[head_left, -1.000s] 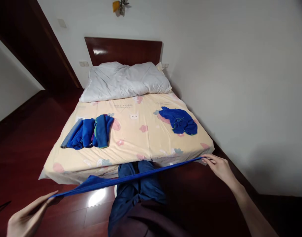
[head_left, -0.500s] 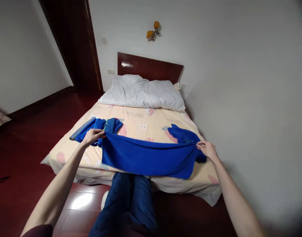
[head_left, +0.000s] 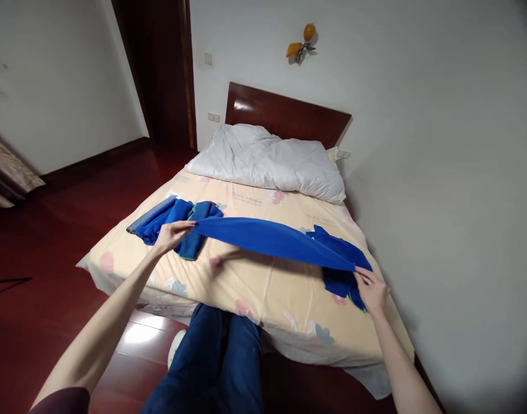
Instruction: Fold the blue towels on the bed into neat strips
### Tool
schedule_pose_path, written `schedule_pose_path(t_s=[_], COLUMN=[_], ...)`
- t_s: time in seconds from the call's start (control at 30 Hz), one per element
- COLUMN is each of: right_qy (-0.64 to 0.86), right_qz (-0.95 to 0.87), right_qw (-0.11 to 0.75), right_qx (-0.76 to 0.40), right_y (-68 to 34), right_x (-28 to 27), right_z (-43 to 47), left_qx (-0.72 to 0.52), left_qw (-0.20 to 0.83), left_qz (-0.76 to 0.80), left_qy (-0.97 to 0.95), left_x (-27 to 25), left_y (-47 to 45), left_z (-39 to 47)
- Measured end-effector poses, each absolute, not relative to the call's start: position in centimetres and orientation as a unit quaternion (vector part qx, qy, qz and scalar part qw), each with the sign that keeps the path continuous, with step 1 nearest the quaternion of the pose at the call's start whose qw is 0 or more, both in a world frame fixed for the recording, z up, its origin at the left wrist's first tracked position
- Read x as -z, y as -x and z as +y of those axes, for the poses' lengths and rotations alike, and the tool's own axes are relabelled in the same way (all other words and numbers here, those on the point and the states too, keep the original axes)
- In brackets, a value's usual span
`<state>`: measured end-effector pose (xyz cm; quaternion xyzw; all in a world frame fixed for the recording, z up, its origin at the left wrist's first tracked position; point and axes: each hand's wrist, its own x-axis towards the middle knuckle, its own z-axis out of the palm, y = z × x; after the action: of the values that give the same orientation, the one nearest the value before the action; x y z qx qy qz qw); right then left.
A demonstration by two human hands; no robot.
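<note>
A blue towel [head_left: 267,238] is stretched between my two hands above the bed, its cloth billowing up and away from me. My left hand [head_left: 172,234] pinches one corner, in front of a heap of blue cloths [head_left: 162,221] with a grey-edged piece at its left. The opposite corner is pinched by my right hand [head_left: 371,287], over another crumpled blue cloth [head_left: 339,279] lying on the right side of the bed. Part of that cloth is hidden under the towel and the hand.
The bed [head_left: 255,287] has a cream patterned sheet. A bunched white quilt [head_left: 267,158] lies against the dark wooden headboard [head_left: 285,115]. A wall [head_left: 453,172] runs close along the right side. At left are the red-brown floor [head_left: 73,230] and a curtain [head_left: 11,172].
The towel hung down toward me before and has now swung up and outward, nearly flat. My right hand has moved lower and slightly right. The view has shifted left.
</note>
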<state>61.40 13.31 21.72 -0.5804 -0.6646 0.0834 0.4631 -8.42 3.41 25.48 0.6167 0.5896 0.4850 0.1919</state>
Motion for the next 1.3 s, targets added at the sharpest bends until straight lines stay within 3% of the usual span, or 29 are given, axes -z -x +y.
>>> schedule_pose_path(t_s=[0.27,0.43,0.67,0.93,1.07,1.3], right_qy=[0.660,0.705,0.724,0.651,0.657,0.680], right_qz=[-0.618,-0.607,-0.583,-0.658,-0.662,-0.690], right_qw=[0.381,0.315,0.316,0.263,0.263,0.141], right_qx=[-0.193,-0.188,-0.189,-0.272,-0.246,-0.205], right_y=[-61.1,-63.0,-65.9,-66.5,-65.7,-65.8], right_x=[-9.9,-6.0,-4.2,-6.4,-7.6,-7.6], right_z=[9.9,7.5,3.6,0.7,5.0,19.1], left_qx=[-0.336,-0.322,-0.303,-0.131,-0.155,-0.219], left_qw=[0.323,0.350,0.348,0.232,0.148,0.103], left_qz=[0.642,0.660,0.672,0.627,0.612,0.601], left_qy=[-0.609,-0.581,-0.580,-0.732,-0.762,-0.762], left_x=[-11.7,-8.1,-8.6,-8.0,-7.2,-3.6], left_y=[7.3,6.5,6.0,7.9,7.0,2.4], left_z=[0.4,-1.6,-3.8,-4.9,-2.0,1.7])
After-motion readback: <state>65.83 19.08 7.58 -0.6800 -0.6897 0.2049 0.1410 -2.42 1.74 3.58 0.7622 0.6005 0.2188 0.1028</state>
